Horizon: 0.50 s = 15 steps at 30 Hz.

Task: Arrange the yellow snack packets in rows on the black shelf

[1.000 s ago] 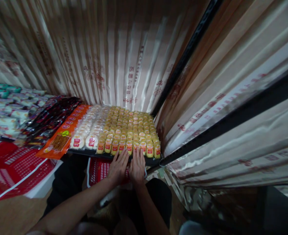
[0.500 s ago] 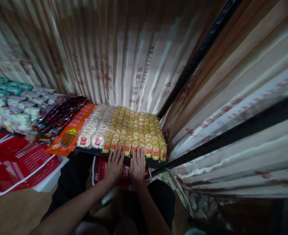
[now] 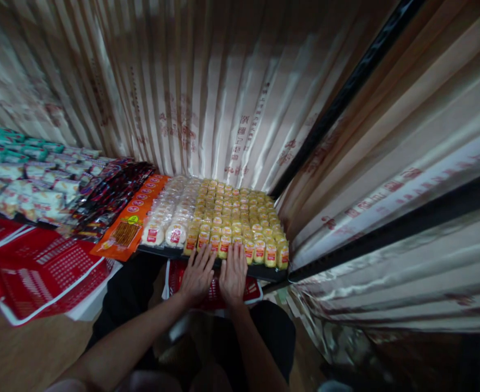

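Rows of small yellow packaged snacks (image 3: 240, 212) with red labels stand packed together on a black shelf (image 3: 268, 272). My left hand (image 3: 198, 275) lies with fingers stretched out against the front row, left of the middle. Beside it, my right hand (image 3: 234, 275) also rests flat, fingertips touching the front of the yellow packs. Neither hand grasps anything. White round snacks in clear wrap (image 3: 177, 215) fill the rows just left of the yellow ones. Further left lies a flat orange packet (image 3: 128, 231) with a see-through window, overhanging the shelf edge.
Dark wrapped packets (image 3: 109, 198), white packets (image 3: 40, 196) and green packets (image 3: 19, 144) continue leftward. Red baskets (image 3: 44, 272) sit below. Pleated printed sheeting (image 3: 207, 98) hangs behind, and a black shelf post (image 3: 346, 103) rises at right.
The whole view has shifted, so the shelf and goods appear slightly further right. Both hands stay flat against the front row of yellow packs.
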### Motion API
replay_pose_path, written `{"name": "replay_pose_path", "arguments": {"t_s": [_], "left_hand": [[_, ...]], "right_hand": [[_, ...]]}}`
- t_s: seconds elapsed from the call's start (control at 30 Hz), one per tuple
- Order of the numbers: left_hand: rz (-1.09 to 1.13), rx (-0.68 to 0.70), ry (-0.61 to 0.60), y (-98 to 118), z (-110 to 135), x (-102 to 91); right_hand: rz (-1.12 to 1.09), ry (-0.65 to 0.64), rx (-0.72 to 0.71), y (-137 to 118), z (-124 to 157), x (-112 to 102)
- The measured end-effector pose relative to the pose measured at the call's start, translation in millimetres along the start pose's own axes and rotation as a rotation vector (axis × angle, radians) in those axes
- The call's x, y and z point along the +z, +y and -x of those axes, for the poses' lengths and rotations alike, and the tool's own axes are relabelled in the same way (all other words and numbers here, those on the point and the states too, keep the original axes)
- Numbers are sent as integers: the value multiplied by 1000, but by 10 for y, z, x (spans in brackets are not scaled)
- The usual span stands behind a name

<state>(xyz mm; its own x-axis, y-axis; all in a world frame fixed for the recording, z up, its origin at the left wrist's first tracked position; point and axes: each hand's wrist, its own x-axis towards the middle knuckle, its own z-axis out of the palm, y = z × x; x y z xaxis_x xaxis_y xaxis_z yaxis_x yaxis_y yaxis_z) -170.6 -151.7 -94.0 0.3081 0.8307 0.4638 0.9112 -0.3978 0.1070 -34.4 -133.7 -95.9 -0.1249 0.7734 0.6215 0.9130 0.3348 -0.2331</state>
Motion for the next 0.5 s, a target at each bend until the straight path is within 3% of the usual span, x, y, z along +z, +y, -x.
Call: {"name": "replay_pose_path", "arguments": {"t_s": [0.07, 0.27, 0.5], "left_hand": [[20, -17, 31, -19, 9, -30], [10, -232, 154, -180, -33, -63], [12, -196, 216, -276, -114, 93]], "right_hand": [[24, 2, 16, -19, -27, -17], [137, -49, 123, -66, -245, -3], [215, -39, 153, -85, -452, 133]]}}
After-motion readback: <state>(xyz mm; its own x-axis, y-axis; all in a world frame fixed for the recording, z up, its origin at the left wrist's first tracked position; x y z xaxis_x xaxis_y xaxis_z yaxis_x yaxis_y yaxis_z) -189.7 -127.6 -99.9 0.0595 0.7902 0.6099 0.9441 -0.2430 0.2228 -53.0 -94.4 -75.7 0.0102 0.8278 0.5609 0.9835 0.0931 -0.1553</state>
